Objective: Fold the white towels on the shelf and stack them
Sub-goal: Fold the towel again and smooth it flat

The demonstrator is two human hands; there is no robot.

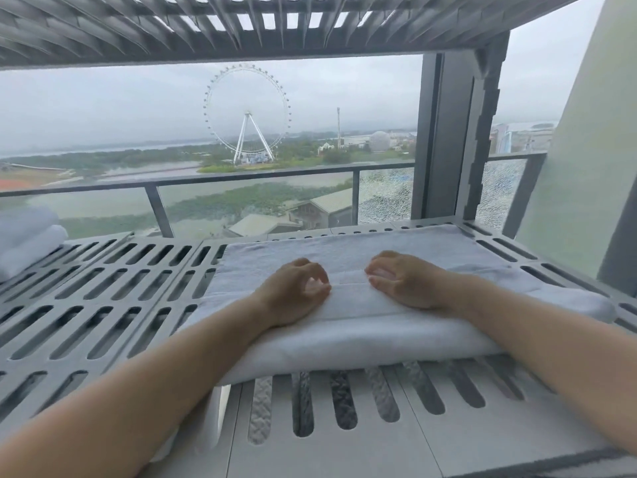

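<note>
Towel [344, 326] half-folded at 6 o'clock under curled left hand [296, 288] and right hand [401, 281], pinch unclear; folded towels [24, 236] stacked at 9 o'clock.

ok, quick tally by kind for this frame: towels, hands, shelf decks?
White towels: 3 (folded towel under the hands; upper left-edge towel and lower left-edge towel, both blurred)
Hands: 2 (left hand and right hand, both resting on the folded towel)
Slotted grey shelf decks: 2 (lower deck, upper deck)
Total: 7
</note>
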